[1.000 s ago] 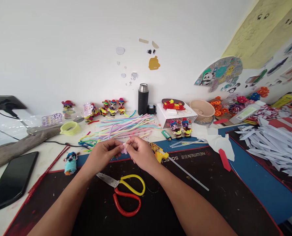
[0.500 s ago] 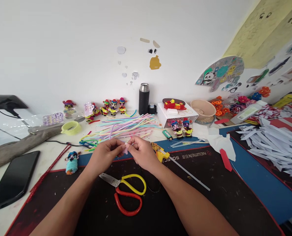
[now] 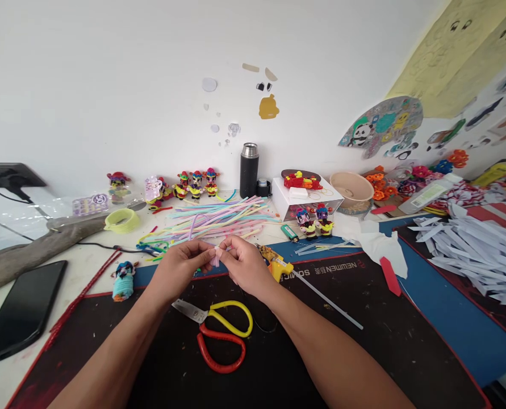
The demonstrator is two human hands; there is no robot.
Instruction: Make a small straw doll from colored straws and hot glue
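My left hand (image 3: pixel 179 268) and my right hand (image 3: pixel 245 266) meet above the front of the dark mat. Between their fingertips they pinch a small pale pink pipe cleaner piece (image 3: pixel 216 261), whose lower end hangs down; the fingers hide much of it. Scissors (image 3: pixel 202 316) with one yellow and one red handle lie on the mat below my wrists. Just beyond my fingers spreads a pile of pastel pipe cleaners (image 3: pixel 222 218). A yellow glue gun (image 3: pixel 280 267) with a long glue stick (image 3: pixel 329 300) rests to the right of my right hand.
Left of my hands are a small blue-wrapped figure (image 3: pixel 124 281), red twisted strands (image 3: pixel 84 295) and a black phone (image 3: pixel 23 312). Along the wall stand several small figures (image 3: pixel 196 184), a black flask (image 3: pixel 249 170) and a white box (image 3: pixel 306 201). White paper strips (image 3: pixel 469 255) heap at the right.
Both hands stay nearly in place, still pinching the pale pink piece, with slight finger shifts. The view has moved a little.
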